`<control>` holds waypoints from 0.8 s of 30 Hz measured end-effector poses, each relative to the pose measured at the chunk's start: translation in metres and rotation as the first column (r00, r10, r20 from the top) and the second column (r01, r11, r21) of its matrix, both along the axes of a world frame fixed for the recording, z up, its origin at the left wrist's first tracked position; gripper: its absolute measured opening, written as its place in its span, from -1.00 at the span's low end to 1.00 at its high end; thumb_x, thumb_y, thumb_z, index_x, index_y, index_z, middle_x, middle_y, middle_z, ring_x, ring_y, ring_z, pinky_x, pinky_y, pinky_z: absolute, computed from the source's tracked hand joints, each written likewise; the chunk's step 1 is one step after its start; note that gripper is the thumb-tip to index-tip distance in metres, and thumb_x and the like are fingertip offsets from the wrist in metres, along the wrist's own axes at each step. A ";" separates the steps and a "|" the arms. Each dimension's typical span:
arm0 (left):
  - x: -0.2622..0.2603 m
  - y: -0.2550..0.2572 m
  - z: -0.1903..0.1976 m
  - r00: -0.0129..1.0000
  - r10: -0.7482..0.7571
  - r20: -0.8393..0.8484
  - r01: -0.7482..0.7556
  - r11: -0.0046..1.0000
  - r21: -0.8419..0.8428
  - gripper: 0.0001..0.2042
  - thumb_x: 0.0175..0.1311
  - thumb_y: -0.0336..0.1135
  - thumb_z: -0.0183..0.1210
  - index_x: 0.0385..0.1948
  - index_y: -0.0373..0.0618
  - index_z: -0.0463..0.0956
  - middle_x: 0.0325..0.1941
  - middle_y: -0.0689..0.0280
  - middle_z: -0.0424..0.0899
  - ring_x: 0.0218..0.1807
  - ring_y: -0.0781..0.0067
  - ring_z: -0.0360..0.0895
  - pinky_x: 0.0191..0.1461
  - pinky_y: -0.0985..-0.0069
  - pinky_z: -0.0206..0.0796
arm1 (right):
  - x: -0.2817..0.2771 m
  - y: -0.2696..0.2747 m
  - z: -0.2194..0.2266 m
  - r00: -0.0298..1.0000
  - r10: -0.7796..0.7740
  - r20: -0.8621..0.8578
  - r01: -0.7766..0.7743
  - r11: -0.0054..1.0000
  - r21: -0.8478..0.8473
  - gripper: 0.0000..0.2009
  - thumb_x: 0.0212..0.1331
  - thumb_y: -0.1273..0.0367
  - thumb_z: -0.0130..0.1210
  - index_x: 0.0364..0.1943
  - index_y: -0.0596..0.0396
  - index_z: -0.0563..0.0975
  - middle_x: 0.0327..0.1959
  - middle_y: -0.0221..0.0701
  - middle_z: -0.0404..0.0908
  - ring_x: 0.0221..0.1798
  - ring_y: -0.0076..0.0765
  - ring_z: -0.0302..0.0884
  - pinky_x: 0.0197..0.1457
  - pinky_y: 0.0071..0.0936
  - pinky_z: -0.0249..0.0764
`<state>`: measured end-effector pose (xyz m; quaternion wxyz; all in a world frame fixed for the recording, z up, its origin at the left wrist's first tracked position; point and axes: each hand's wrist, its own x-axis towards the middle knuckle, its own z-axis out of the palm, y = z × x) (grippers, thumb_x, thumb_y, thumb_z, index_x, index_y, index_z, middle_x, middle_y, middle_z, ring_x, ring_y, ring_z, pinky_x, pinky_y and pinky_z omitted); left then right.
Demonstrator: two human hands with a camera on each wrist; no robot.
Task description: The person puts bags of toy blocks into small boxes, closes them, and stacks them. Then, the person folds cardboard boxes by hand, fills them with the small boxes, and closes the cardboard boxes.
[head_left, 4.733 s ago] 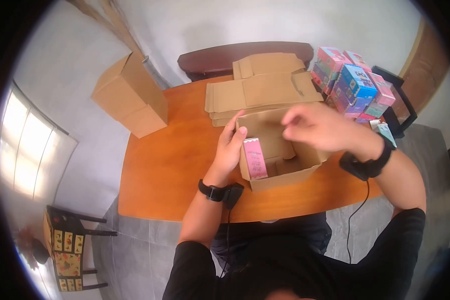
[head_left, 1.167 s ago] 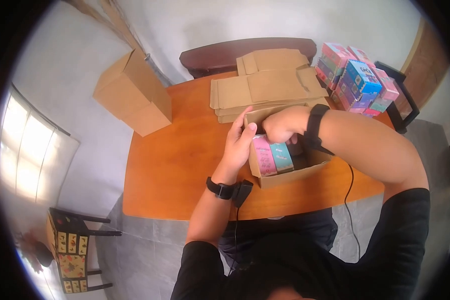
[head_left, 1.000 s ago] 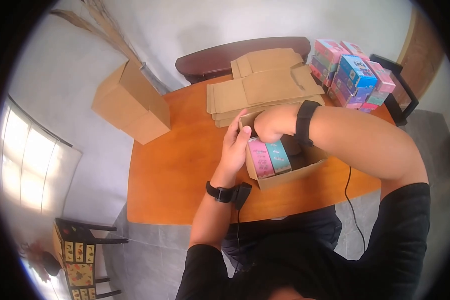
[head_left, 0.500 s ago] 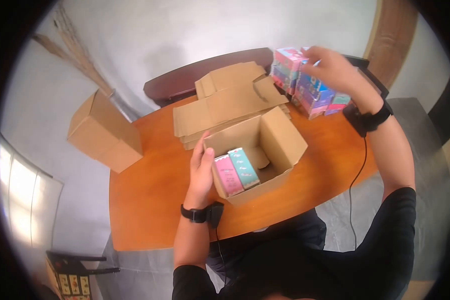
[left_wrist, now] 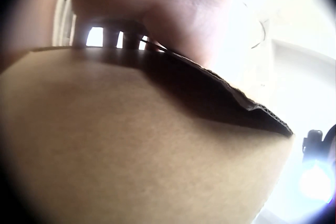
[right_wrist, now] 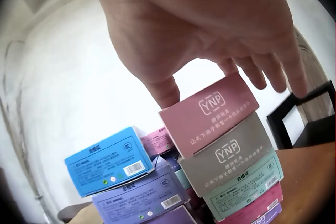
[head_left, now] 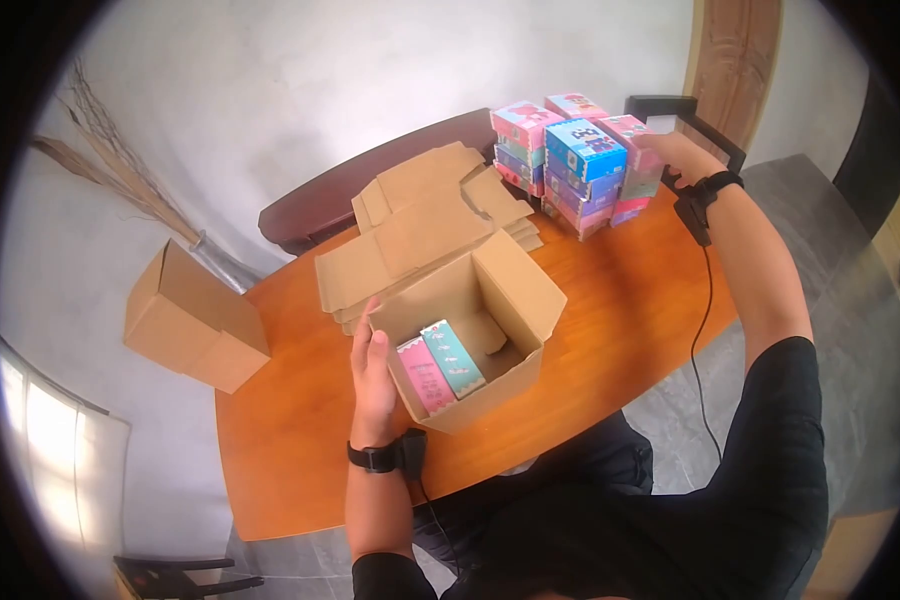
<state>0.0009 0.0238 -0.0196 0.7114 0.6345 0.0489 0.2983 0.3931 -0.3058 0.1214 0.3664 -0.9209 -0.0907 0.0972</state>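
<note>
An open cardboard box (head_left: 515, 300) stands on the orange table (head_left: 620, 300), with a pink carton (head_left: 425, 375) and a teal carton (head_left: 453, 358) upright inside it. My left hand (head_left: 368, 370) lies flat against the box's left wall (left_wrist: 131, 145), and in the left wrist view the left hand (left_wrist: 173, 8) sits at the rim. My right hand (head_left: 667, 152) reaches to a stack of coloured cartons (head_left: 575, 165) at the table's far right. In the right wrist view the right hand (right_wrist: 199, 19) spans the top pink YNP carton (right_wrist: 210, 111), thumb on the near side, fingers over the far side.
A pile of flattened cardboard blanks (head_left: 420, 215) lies behind the open box. A closed cardboard box (head_left: 190, 320) sits off the table's left end. A dark bench (head_left: 320, 195) runs behind the table, and a black chair frame (head_left: 685, 108) stands past the carton stack.
My right hand has left the open box, where it set the teal carton beside the pink one, and has reached out to the carton stack. The left hand stays on the box.
</note>
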 end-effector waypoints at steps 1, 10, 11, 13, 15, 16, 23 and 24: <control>0.000 0.000 0.000 1.000 -0.003 -0.005 0.003 1.000 0.001 -0.35 0.50 -0.03 0.01 0.42 -0.36 0.09 0.34 0.13 0.40 0.34 0.34 0.35 0.40 0.41 0.18 | -0.011 0.003 0.002 0.988 -0.070 -0.136 0.084 0.991 0.099 -0.12 0.08 -0.16 0.18 0.35 0.24 0.33 0.33 0.01 0.37 0.35 -0.02 0.35 0.34 -0.17 0.31; 0.000 -0.003 0.003 1.000 0.002 0.002 -0.002 1.000 -0.004 -0.30 0.48 0.01 0.04 0.41 -0.39 0.08 0.35 0.12 0.38 0.36 0.33 0.33 0.41 0.40 0.17 | 0.044 -0.016 -0.045 0.877 0.003 -0.480 0.314 0.752 0.579 -0.30 0.17 -0.10 0.13 0.27 0.11 0.40 0.30 -0.08 0.41 0.30 -0.04 0.36 0.31 -0.05 0.31; -0.001 -0.003 0.004 1.000 0.006 0.001 -0.006 1.000 -0.003 -0.30 0.48 0.01 0.04 0.41 -0.39 0.08 0.35 0.12 0.38 0.36 0.33 0.33 0.41 0.40 0.17 | 0.040 -0.014 -0.041 0.877 0.007 -0.480 0.312 0.753 0.580 -0.30 0.17 -0.10 0.13 0.27 0.11 0.40 0.30 -0.08 0.41 0.30 -0.04 0.36 0.31 -0.05 0.31; -0.001 -0.003 0.005 1.000 0.000 -0.001 0.000 1.000 0.005 -0.29 0.48 0.02 0.04 0.42 -0.40 0.07 0.36 0.10 0.38 0.36 0.32 0.32 0.42 0.40 0.16 | 0.024 -0.010 -0.028 0.858 0.066 -0.510 0.272 0.782 0.560 -0.35 0.20 -0.05 0.12 0.25 0.10 0.42 0.25 -0.14 0.47 0.27 -0.08 0.40 0.33 -0.09 0.29; -0.001 -0.002 0.004 1.000 0.007 -0.005 -0.007 1.000 0.007 -0.29 0.48 0.02 0.04 0.42 -0.40 0.07 0.36 0.10 0.38 0.36 0.32 0.32 0.42 0.39 0.15 | 0.029 -0.005 -0.028 0.896 0.089 -0.436 0.197 0.799 0.568 -0.35 0.19 -0.05 0.13 0.26 0.09 0.42 0.25 -0.17 0.48 0.28 -0.11 0.40 0.35 -0.10 0.27; 0.000 -0.002 0.004 1.000 0.008 -0.004 -0.008 1.000 0.010 -0.29 0.48 0.02 0.04 0.42 -0.40 0.07 0.36 0.10 0.37 0.36 0.32 0.32 0.42 0.39 0.15 | 0.030 -0.005 -0.028 0.929 0.110 -0.354 0.122 0.812 0.570 -0.34 0.17 -0.05 0.14 0.26 0.07 0.42 0.24 -0.21 0.49 0.28 -0.14 0.40 0.36 -0.10 0.24; 0.000 -0.001 0.002 1.000 0.003 0.002 -0.003 1.000 0.003 -0.31 0.49 0.00 0.03 0.42 -0.39 0.08 0.37 0.10 0.37 0.37 0.32 0.32 0.42 0.39 0.14 | 0.001 0.006 -0.011 0.970 -0.048 -0.239 0.173 0.827 0.535 -0.46 0.15 0.00 0.12 0.18 -0.06 0.49 0.23 -0.33 0.50 0.34 -0.22 0.30 0.30 -0.02 0.19; 0.000 -0.001 0.002 1.000 0.003 0.005 -0.003 1.000 0.006 -0.31 0.49 0.00 0.03 0.42 -0.39 0.08 0.37 0.10 0.37 0.37 0.32 0.32 0.43 0.39 0.14 | -0.003 0.008 -0.009 0.968 -0.067 -0.243 0.192 0.822 0.536 -0.48 0.15 0.02 0.11 0.16 -0.08 0.49 0.19 -0.37 0.53 0.30 -0.27 0.35 0.27 -0.09 0.24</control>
